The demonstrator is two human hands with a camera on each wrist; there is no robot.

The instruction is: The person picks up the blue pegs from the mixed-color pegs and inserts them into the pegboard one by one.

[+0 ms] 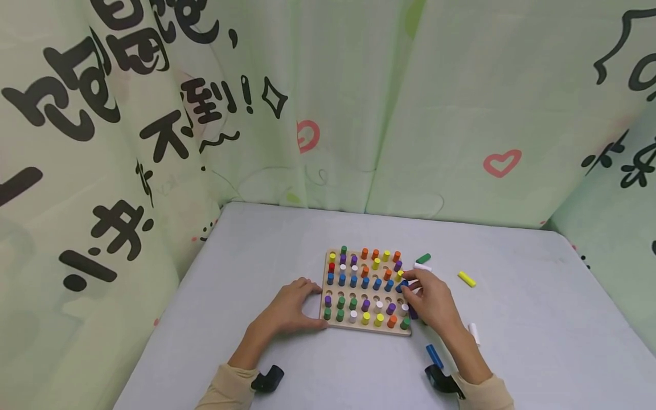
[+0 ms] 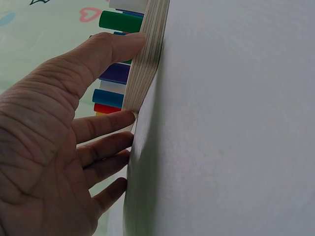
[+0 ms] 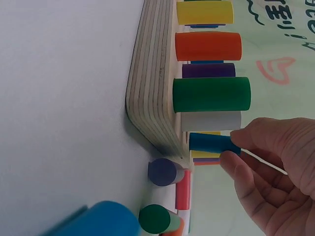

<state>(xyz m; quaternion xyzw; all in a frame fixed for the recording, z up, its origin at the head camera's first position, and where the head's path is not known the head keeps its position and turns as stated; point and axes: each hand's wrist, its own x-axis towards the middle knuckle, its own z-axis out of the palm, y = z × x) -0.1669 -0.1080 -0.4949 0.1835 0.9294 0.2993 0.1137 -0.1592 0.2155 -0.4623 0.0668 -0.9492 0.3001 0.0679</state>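
A wooden peg board (image 1: 359, 327) lies on the table, carrying rows of coloured pegs, with several holes bare. My right hand (image 1: 433, 300) pinches a blue peg (image 3: 210, 143) between thumb and index finger at the right end of the blue row. In the right wrist view the peg's lower end is right at the board's surface. At the board's left side is my left hand (image 1: 291, 307), thumb and fingers spread. Its thumb touches the plywood edge near the front corner, and its index fingertip is at the edge farther back.
Loose pegs lie right of the board: a green peg (image 1: 423, 258), a yellow peg (image 1: 467, 278), a blue peg (image 1: 434, 356) and several others. One purple peg (image 3: 165, 172) is close against the board's edge. A printed curtain (image 1: 338, 114) hangs behind the table (image 1: 538, 319).
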